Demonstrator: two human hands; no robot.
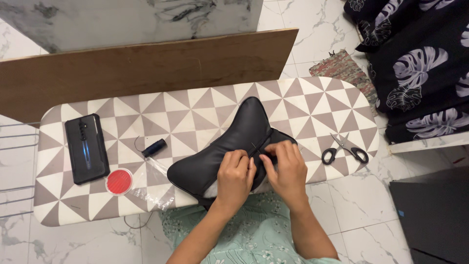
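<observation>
The black cushion [229, 146] runs lengthwise from near left to far right on the tabletop [312, 102]. Both hands pinch its near seam: the left hand [235, 177] curled shut on it, the right hand [287, 168] gripping just beside.

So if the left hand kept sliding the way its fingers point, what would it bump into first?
The left hand points up and right across the black cushion, so it would most likely meet the right hand's fingertips, which sit right beside it at the seam. Depth is hard to judge from above.
</observation>
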